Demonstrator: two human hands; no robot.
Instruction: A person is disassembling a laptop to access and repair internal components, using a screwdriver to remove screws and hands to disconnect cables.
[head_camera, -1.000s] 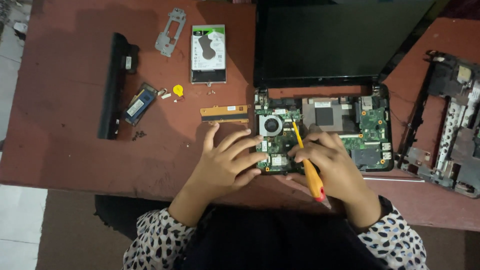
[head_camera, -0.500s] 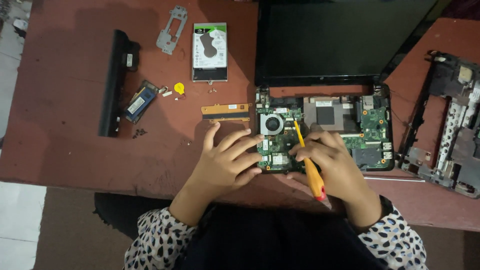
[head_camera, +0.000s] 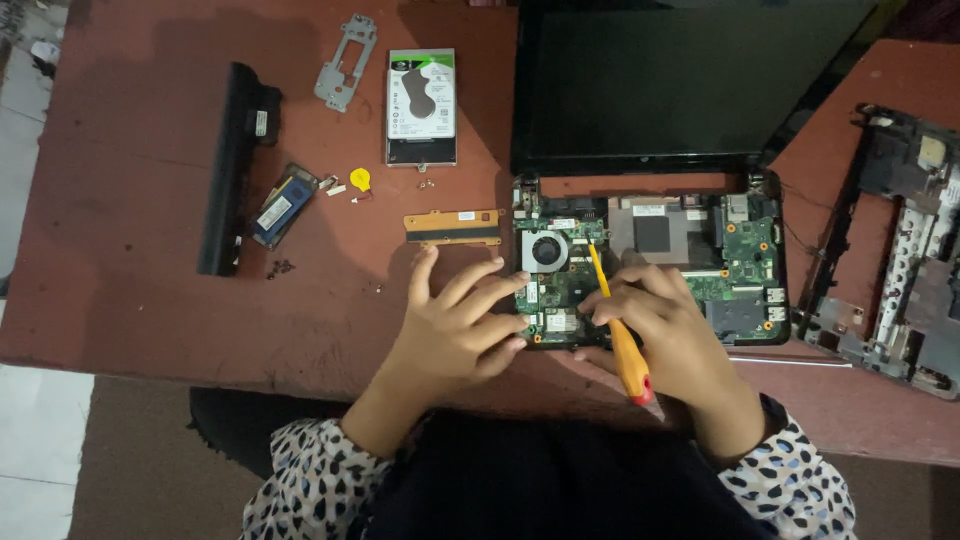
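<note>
Motherboard (head_camera: 690, 280) lay bare in the opened laptop base on the red-brown table (head_camera: 150, 290), just near of the dark screen (head_camera: 690, 85); it looked stiff but fragile, best steadied by its edges. A hard drive (head_camera: 421, 105) and long black battery (head_camera: 228, 170) sat to the far left. The left hand (head_camera: 455, 325) rested spread and empty on the board's left edge. The right hand (head_camera: 670, 325) was closed around a yellow-orange screwdriver (head_camera: 618, 330), tip down beside the fan (head_camera: 545, 251).

Reddish table (head_camera: 150, 300) with laptop parts (head_camera: 420, 95)
</note>
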